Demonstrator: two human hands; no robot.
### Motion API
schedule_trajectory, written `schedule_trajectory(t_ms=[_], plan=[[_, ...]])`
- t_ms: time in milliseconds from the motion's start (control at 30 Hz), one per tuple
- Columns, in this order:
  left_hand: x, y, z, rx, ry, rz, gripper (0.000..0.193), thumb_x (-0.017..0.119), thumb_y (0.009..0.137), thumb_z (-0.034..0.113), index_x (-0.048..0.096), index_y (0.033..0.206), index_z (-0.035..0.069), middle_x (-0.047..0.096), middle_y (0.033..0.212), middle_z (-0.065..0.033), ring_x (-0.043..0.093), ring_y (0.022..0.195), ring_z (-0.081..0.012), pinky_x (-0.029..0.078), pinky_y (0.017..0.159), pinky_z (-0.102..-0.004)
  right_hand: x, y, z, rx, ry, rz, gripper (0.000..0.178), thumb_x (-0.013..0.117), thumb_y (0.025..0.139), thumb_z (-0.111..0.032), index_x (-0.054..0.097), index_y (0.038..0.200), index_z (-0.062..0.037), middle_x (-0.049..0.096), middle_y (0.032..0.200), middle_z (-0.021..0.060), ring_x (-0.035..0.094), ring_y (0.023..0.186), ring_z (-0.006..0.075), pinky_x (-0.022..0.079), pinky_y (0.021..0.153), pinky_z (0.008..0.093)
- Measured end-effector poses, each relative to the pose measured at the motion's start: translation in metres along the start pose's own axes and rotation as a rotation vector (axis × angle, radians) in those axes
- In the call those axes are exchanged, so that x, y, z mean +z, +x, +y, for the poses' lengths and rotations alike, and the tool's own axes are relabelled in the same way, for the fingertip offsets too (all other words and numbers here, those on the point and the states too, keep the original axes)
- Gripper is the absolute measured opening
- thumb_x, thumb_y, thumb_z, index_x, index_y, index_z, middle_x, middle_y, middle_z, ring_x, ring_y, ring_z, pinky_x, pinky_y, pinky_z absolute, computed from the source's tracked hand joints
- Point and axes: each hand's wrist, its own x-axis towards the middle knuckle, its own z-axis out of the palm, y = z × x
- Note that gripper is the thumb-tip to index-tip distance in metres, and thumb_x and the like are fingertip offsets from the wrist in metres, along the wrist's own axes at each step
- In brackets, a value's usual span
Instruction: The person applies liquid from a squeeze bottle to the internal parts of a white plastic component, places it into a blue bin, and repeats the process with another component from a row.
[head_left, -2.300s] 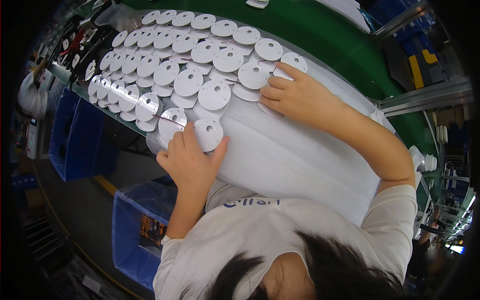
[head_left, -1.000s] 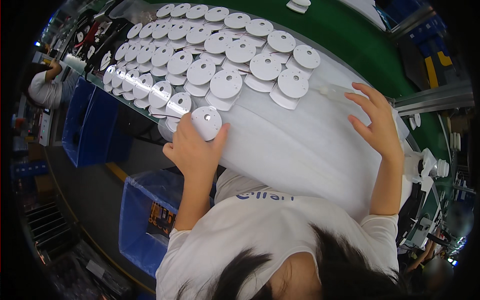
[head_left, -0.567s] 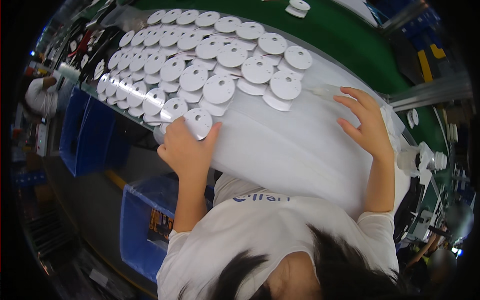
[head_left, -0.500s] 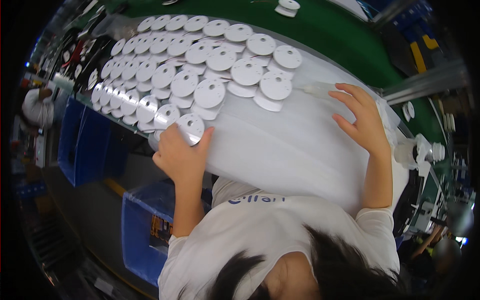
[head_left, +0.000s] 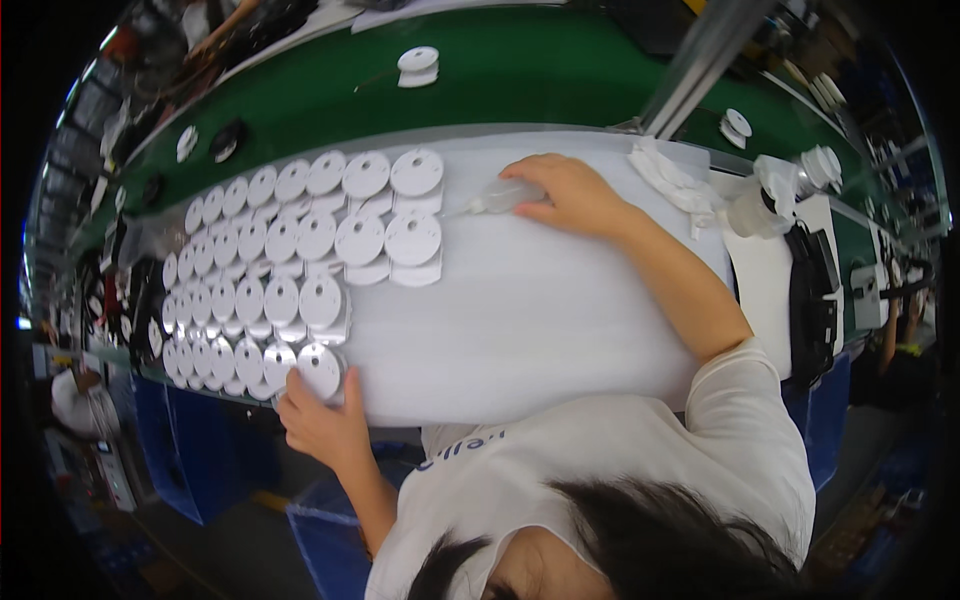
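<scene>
My left hand (head_left: 325, 425) is at the near edge of the table, thumb and forefinger closed around the sides of a white round plastic part (head_left: 320, 371) with a small dark hole. That part is at the right end of the nearest row. My right hand (head_left: 570, 197) is curled round a translucent squeeze bottle (head_left: 492, 197) lying low over the sheet, its narrow tip pointing left. Beside that tip is another white round part (head_left: 413, 239). Several rows of these parts, each a disc over a lower white piece, fill the table's left side.
White sheeting (head_left: 520, 320) covers the table. Behind it runs a green surface (head_left: 520, 75) with a white spool-like part (head_left: 418, 67). Crumpled white tissue (head_left: 672, 185), a clear container (head_left: 757, 212) and a black object (head_left: 812, 300) lie to the right. A metal post (head_left: 700, 70) stands at the back.
The whole view has turned and shifted. My right hand, earlier open near the bottle, has come over it and closed round it. My left hand stays at the same round part.
</scene>
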Motion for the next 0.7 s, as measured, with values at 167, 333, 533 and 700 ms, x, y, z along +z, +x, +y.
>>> schedule_trajectory(t_ms=[167,333,533,700], plan=[[-0.005,0.015,-0.005,0.139,-0.189,0.127,0.064,0.066,0.066,0.042,0.045,0.113,0.004,0.049,0.099,-0.0134,0.047,0.092,-0.03,0.036,0.072,-0.0414,0.012,-0.016,0.035,0.232,0.892,0.156,0.045,0.06,0.079,-0.018,0.042,0.119,-0.0119,0.053,0.106,0.0068,0.052,0.087,0.015,0.043,0.074,0.0279],[-0.048,0.082,0.052,0.514,-0.561,0.091,0.046,0.063,0.071,0.011,0.046,0.111,-0.002,0.05,0.096,-0.0136,0.046,0.085,-0.0246,0.036,0.071,-0.0307,-0.014,-0.016,0.03,0.308,1.308,0.459,0.058,0.059,0.08,-0.023,0.027,0.127,-0.0168,0.055,0.088,0.0044,0.05,0.07,0.0088,0.04,0.057,0.024],[-0.04,0.201,0.214,0.92,-0.503,-0.201,0.035,0.06,0.073,0.019,0.052,0.102,0.001,0.053,0.094,-0.0109,0.051,0.082,-0.0241,0.04,0.067,-0.0339,-0.078,-0.035,0.007,0.098,1.527,0.517,0.039,0.042,0.088,-0.032,0.032,0.124,-0.0199,0.055,0.085,0.0059,0.047,0.057,0.0084,0.035,0.049,0.0195],[0.036,0.269,0.319,0.863,-0.077,-0.297,0.05,0.058,0.073,0.039,0.057,0.099,-0.003,0.056,0.099,-0.0232,0.055,0.092,-0.0352,0.043,0.078,-0.0406,-0.11,-0.052,-0.004,0.014,1.571,0.439,0.048,0.047,0.086,-0.038,0.03,0.127,-0.0183,0.051,0.087,0.0032,0.047,0.059,0.0079,0.037,0.054,0.018]])
